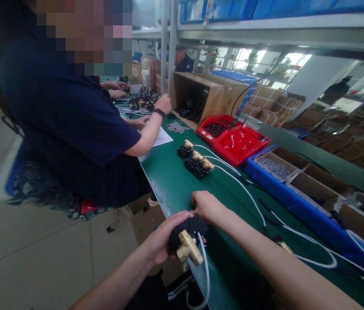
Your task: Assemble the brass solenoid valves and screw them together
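My left hand (164,237) is wrapped round the black housing of a motorised brass ball valve (188,249) at the table's front edge. The valve's brass body faces me, and its white cable hangs down in a loop. Just beyond the housing is my right hand (206,206), its fingers curled downward. The fingertips are hidden, so what they hold, if anything, does not show. Farther along the green table (165,181) lie several similar valves (197,158), brass parts up, their white cables trailing right.
A co-worker (68,116) stands at left, arms over the table near a printed sheet (164,137) and a pile of valves (143,101). Red parts bins (236,159), a long blue tray (298,211) with compartments and a cardboard box (216,97) line the far side. A shelf (278,32) hangs above.
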Tool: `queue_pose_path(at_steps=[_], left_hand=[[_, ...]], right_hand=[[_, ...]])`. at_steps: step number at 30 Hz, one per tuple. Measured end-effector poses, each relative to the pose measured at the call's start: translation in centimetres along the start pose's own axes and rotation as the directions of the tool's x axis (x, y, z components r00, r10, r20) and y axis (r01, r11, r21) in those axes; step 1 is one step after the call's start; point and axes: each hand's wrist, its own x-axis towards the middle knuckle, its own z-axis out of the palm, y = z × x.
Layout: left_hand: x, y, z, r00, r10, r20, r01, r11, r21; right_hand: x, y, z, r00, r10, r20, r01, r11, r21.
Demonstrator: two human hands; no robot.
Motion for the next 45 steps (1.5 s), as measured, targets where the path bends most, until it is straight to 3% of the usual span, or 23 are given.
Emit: queue_pose_path(at_steps=[4,8,12,15,17,18,19,21,22,24,27,30,33,40,45], left_hand=[[0.3,-0.4,-0.5,0.996,-0.083,0.041,0.083,0.997,-0.002],[0.3,-0.1,-0.4,0.994,-0.092,0.054,0.093,0.996,-0.007],[0.2,0.2,0.5,0.999,-0.034,0.034,0.036,0.998,-0.055],[0.4,0.1,1.4,1.0,-0.009,-0.009,0.008,0.996,-0.087],[0.6,-0.1,2.2,1.0,0.004,-0.024,-0.007,0.993,-0.12],[0.7,-0.3,2.7,0.999,0.008,-0.031,-0.012,0.99,-0.141],[0.7,-0.4,3.1,0.999,0.008,-0.045,-0.015,0.987,-0.161],[0.8,-0.8,4.2,0.996,0.011,-0.084,-0.027,0.981,-0.19],[0.8,-1.1,4.7,0.995,0.012,-0.097,-0.031,0.98,-0.196],[0.7,-1.7,5.7,0.993,0.022,-0.115,-0.046,0.977,-0.21],[0.6,-3.0,6.5,0.989,0.066,-0.13,-0.1,0.956,-0.275],[0.5,-4.4,6.7,0.982,0.155,-0.109,-0.184,0.923,-0.339],[0.4,-5.2,6.8,0.967,0.241,-0.083,-0.255,0.908,-0.331],[-0.2,-5.6,7.0,0.94,0.329,-0.088,-0.34,0.906,-0.251],[-0.5,-5.8,7.1,0.933,0.35,-0.078,-0.358,0.924,-0.135]], right_hand=[[0.2,-1.6,0.4,0.998,-0.037,0.047,0.044,0.988,-0.151],[-0.8,-0.9,0.1,0.998,-0.018,0.056,0.029,0.978,-0.208],[-3.9,1.4,-1.7,0.993,0.014,-0.119,-0.029,0.993,-0.118],[-8.3,2.8,-2.6,0.945,0.051,-0.324,-0.043,0.999,0.034],[-11.7,3.0,-1.8,0.891,0.051,-0.451,0.015,0.99,0.143],[-13.2,2.8,-0.9,0.799,-0.011,-0.601,0.19,0.953,0.235],[-14.4,2.6,0.2,0.673,-0.071,-0.736,0.354,0.905,0.237],[-16.0,1.7,2.9,0.471,-0.184,-0.863,0.526,0.844,0.107],[-16.3,1.2,4.2,0.381,-0.228,-0.896,0.543,0.84,0.017],[-16.2,0.4,6.5,0.279,-0.248,-0.928,0.49,0.867,-0.085],[-15.2,-0.4,8.9,0.177,-0.176,-0.968,0.415,0.905,-0.088],[-14.3,-0.8,10.3,0.093,-0.126,-0.988,0.408,0.91,-0.078],[-13.9,-1.1,11.1,0.039,-0.1,-0.994,0.407,0.91,-0.076],[-14.0,-0.8,11.9,0.034,-0.156,-0.987,0.35,0.927,-0.134],[-13.9,-0.4,12.6,0.019,-0.269,-0.963,0.262,0.931,-0.255]])
